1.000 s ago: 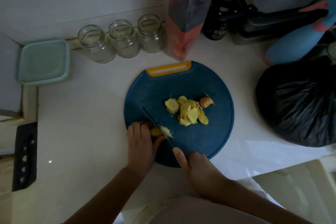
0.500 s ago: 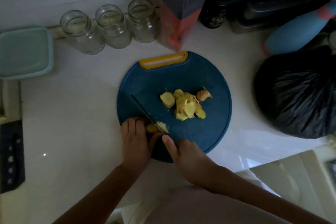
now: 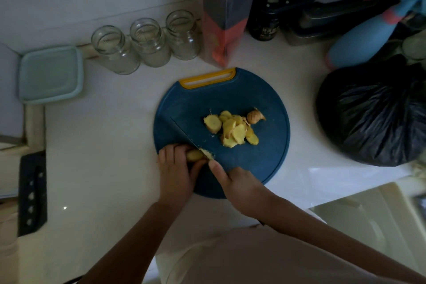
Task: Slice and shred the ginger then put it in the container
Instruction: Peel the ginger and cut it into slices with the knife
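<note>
Hardly anything has shifted: both hands stay at the lower left of the blue cutting board (image 3: 253, 99). The left hand (image 3: 176, 170) curls its fingers over the ginger piece (image 3: 194, 155), pinning it down. The right hand (image 3: 239, 189) grips the knife (image 3: 184, 132), blade on the cut end. Ginger slices (image 3: 232, 130) lie piled mid-board. The teal container (image 3: 49, 74) sits at the upper left of the frame.

- Three clear glass jars (image 3: 149, 44), upper left of centre.
- One round blue plastic cutting board (image 3: 265, 157) with a yellow handle, centre.
- One pale teal square plastic container (image 3: 49, 74), left edge.
- One crumpled black plastic bag (image 3: 373, 117), right edge.
- One thin dark-bladed knife (image 3: 184, 134), centre.
- Two bare hands, lower centre: left hand (image 3: 176, 168), right hand (image 3: 239, 188).
- One heap of yellow ginger slices (image 3: 232, 131), too overlapped to count; one brown ginger knob (image 3: 253, 117); one yellow ginger chunk (image 3: 194, 155).
</note>
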